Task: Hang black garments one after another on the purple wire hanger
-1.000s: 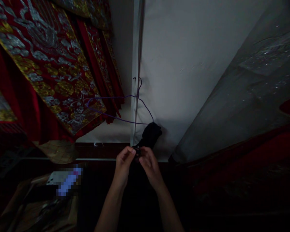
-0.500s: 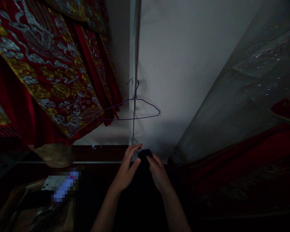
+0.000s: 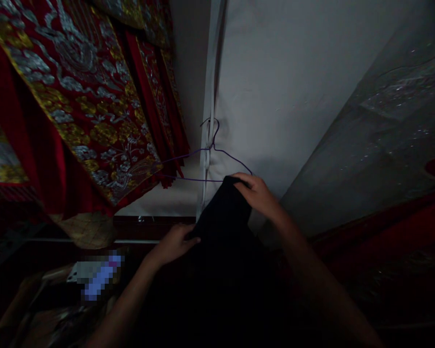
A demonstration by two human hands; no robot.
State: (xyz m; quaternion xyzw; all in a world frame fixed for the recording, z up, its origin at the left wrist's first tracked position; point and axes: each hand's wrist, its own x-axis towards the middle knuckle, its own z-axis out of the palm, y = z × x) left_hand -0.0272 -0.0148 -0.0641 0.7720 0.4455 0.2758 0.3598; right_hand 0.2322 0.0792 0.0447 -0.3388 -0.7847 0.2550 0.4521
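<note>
A thin purple wire hanger (image 3: pixel 213 146) hangs by its hook in front of the pale wall. Black cloth (image 3: pixel 226 210), probably a garment though its kind is lost in the dark, is stretched up toward the hanger's lower bar. My right hand (image 3: pixel 255 191) grips the top of the cloth beside the hanger's right end; that end is hidden behind the hand and cloth. Lower and to the left, my left hand (image 3: pixel 177 241) pinches the cloth's left edge between thumb and fingers. I cannot tell whether the cloth touches the wire.
Red embroidered costumes (image 3: pixel 94 106) with gold and silver patterns hang at left. A narrow pale strip (image 3: pixel 212 58) runs down the wall (image 3: pixel 293 63). Clear plastic sheeting (image 3: pixel 377 130) covers red fabric at right. A blurred-out blue item (image 3: pixel 101 278) lies lower left.
My right hand has risen to the hanger's right side, drawing the black cloth up with it. My left hand has moved slightly left and down and now holds the cloth's edge.
</note>
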